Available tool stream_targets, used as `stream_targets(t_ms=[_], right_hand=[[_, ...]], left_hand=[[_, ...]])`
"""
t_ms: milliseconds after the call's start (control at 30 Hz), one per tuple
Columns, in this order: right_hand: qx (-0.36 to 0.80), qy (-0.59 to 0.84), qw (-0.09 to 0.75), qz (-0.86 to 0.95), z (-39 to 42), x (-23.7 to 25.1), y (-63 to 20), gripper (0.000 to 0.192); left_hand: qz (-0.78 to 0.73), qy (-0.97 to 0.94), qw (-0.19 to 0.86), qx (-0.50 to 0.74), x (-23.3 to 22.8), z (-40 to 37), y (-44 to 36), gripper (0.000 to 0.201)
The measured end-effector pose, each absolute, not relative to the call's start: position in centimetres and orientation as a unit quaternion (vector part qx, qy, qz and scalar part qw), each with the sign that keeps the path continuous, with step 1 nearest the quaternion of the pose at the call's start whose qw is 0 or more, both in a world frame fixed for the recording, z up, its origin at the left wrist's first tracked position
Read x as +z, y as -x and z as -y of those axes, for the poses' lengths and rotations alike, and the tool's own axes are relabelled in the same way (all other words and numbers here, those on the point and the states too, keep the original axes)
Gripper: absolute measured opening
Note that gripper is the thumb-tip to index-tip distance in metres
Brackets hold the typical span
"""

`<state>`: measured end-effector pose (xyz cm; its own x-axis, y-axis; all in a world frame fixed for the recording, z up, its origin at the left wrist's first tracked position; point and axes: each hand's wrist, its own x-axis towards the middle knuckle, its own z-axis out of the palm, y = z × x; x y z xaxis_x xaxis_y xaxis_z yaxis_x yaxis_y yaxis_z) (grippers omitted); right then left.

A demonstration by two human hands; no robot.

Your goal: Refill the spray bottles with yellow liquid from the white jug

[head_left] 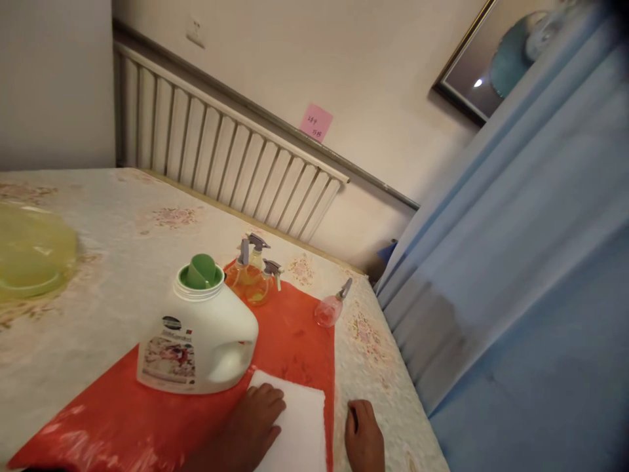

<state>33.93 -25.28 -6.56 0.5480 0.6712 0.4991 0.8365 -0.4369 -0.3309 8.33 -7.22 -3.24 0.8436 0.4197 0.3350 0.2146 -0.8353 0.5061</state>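
Note:
My left hand (258, 416) rests on a white folded sheet (301, 419), paper or cloth, with its fingers lying over the left edge and the thumb apart. To the right, beside the sheet, my right hand (364, 434) lies curled into a loose fist on the tablecloth; no object shows in it. Just beyond my left hand stands a large white detergent jug (206, 341) with a printed label, its neck uncapped by any lid over the green spout insert (200, 272). The sheet and the jug both sit on a red plastic sheet (295, 334).
Several small spray bottles (258, 285) cluster behind the jug. A pink spray bottle (328, 311) stands apart at the red sheet's right edge. At the left is a translucent yellow basin (37, 252). A radiator (221, 151) lines the wall; a blue curtain (515, 262) hangs right.

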Motion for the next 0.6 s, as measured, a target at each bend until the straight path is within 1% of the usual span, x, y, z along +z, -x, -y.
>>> stream_targets(t_ms=[100, 200, 267, 367, 400, 467, 600], right_hand=[[-0.145, 0.833, 0.283, 0.453, 25.2, -6.7, -34.0, 0.017], [-0.134, 0.841, 0.266, 0.452, 24.9, -5.9, -34.0, 0.02], [-0.115, 0.855, 0.233, 0.448, 24.2, -4.6, -34.1, 0.02], [-0.066, 0.876, 0.203, 0.433, 21.7, -1.7, -33.8, 0.018], [-0.041, 0.873, 0.221, 0.433, 20.4, -0.6, -33.6, 0.017], [0.005, 0.84, 0.299, 0.453, 17.1, 1.1, -32.9, 0.015], [0.032, 0.801, 0.342, 0.49, 8.9, 2.1, -30.4, 0.011]], left_hand=[[-0.161, -0.93, 0.226, 0.242, -4.3, 6.9, -8.3, 0.034], [-0.141, -0.927, 0.221, 0.269, -6.0, 6.3, -8.2, 0.042], [-0.118, -0.924, 0.224, 0.285, -7.1, 5.9, -8.1, 0.045], [-0.109, -0.918, 0.241, 0.295, -7.7, 5.5, -8.2, 0.042], [-0.11, -0.917, 0.249, 0.291, -7.6, 5.4, -8.2, 0.04], [-0.114, -0.915, 0.263, 0.283, -6.7, 5.4, -8.3, 0.039], [-0.101, -0.91, 0.279, 0.289, -4.5, 5.2, -7.9, 0.036]])
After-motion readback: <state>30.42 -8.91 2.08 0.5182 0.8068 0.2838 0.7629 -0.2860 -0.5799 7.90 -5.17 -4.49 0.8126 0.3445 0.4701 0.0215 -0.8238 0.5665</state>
